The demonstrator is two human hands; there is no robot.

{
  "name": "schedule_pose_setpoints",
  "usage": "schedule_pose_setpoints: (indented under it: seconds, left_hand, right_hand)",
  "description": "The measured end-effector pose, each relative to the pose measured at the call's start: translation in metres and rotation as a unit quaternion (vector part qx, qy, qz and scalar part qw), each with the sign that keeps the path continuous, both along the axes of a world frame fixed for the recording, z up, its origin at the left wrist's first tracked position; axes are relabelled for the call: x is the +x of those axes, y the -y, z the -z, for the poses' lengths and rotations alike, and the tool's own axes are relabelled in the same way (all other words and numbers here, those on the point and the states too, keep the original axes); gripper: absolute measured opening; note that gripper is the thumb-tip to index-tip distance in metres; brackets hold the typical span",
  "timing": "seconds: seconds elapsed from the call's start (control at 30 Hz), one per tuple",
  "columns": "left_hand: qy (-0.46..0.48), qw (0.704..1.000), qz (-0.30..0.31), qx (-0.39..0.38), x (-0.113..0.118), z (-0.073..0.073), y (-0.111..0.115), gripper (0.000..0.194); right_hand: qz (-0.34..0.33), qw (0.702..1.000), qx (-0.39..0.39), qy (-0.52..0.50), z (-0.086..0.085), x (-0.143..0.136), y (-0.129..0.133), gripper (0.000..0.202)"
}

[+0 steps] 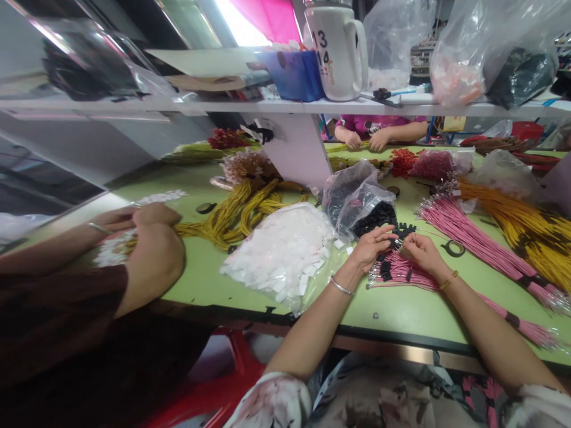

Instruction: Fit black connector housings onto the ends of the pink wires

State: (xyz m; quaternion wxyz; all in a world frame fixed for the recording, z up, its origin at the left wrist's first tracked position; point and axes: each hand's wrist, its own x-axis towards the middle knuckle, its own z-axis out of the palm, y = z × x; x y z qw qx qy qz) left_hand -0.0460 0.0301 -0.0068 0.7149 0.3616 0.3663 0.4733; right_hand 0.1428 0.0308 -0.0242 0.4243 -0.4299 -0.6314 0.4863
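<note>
1. Head view, the hands: the left hand (369,249) is palm-up at the right of the scene, its fingers long and only slightly apart, pointing right; small black pieces with silvery ends (396,243) lie at its fingertips; whether the thumb clamps them I cannot tell. The right hand (419,251) faces it, just beside, thumb and fingertips drawn together; what sits between them is too small to tell.

2. Head view, the things: thin pink wires with silvery metal tips and black fittings (408,274) lie under and near both hands, on the pale green tabletop (413,321); just beyond, a clear plastic bag (350,193) opens beside a pile of small black plastic parts (377,219); a clear bag full of flat white pieces (281,246) rests left of the hands; a round black ring-shaped roll (455,248) lies to the right; a co-worker's bare forearm (154,252) is at the far left.

3. Head view, handling, as a judgement: steady the small piece near its end with the left fingertips; keep the right pinch light and close to the tip, so a thin wire does not bend; hold both hands low over the tabletop, so that a dropped piece is easily found.
</note>
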Motion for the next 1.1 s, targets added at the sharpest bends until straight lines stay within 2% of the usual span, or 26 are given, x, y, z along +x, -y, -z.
schedule_pose_setpoints:
  seconds: [0.1,0.2,0.37,0.53,0.6,0.67,0.77,0.83,0.9,0.97,1.03,1.07,1.1]
  left_hand:
    - [-0.028,0.999,0.010,0.033,0.001,0.003,0.000,0.053]
    - [-0.055,0.997,0.001,0.055,0.005,0.008,0.000,0.050]
    - [-0.063,0.996,-0.048,0.035,0.012,0.016,0.000,0.052]
    - [-0.101,0.992,-0.042,0.057,0.009,0.014,0.000,0.047]
    - [-0.113,0.991,0.003,0.066,0.001,0.009,0.000,0.045]
    - [-0.122,0.985,0.095,0.079,-0.008,0.002,0.001,0.041]
    - [-0.145,0.952,0.249,0.104,-0.016,-0.006,0.004,0.035]
    - [-0.168,0.924,0.321,0.124,-0.019,-0.010,0.007,0.035]
    - [-0.192,0.900,0.365,0.143,-0.024,-0.012,0.008,0.039]
    - [-0.226,0.897,0.339,0.172,-0.033,-0.012,0.004,0.039]
    - [-0.305,0.907,0.210,0.201,-0.044,-0.009,-0.004,0.032]
    - [-0.364,0.899,0.125,0.208,-0.048,-0.006,-0.008,0.028]
    - [-0.430,0.877,0.045,0.210,-0.051,-0.002,-0.012,0.027]
  right_hand:
    - [-0.028,0.999,0.003,0.024,-0.002,0.000,0.000,0.025]
    - [0.000,0.996,0.041,0.076,-0.007,-0.002,0.003,0.023]
    - [0.009,0.986,0.099,0.133,-0.011,-0.003,0.005,0.021]
    - [0.022,0.985,0.098,0.140,-0.008,-0.003,0.005,0.022]
    - [0.034,0.993,0.072,0.090,-0.010,0.001,0.002,0.024]
    - [0.108,0.993,0.038,-0.013,-0.014,0.009,-0.004,0.028]
    - [0.253,0.946,-0.002,-0.204,-0.019,0.023,-0.014,0.035]
    - [0.249,0.931,-0.024,-0.265,-0.020,0.028,-0.019,0.034]
    - [0.192,0.945,-0.047,-0.261,-0.018,0.027,-0.019,0.034]
    - [0.140,0.960,-0.062,-0.234,-0.015,0.020,-0.014,0.036]
    - [0.116,0.968,-0.064,-0.211,-0.012,0.012,-0.008,0.035]
    - [0.107,0.973,-0.059,-0.196,-0.012,0.008,-0.005,0.033]
    - [0.097,0.978,-0.054,-0.178,-0.012,0.005,-0.002,0.031]
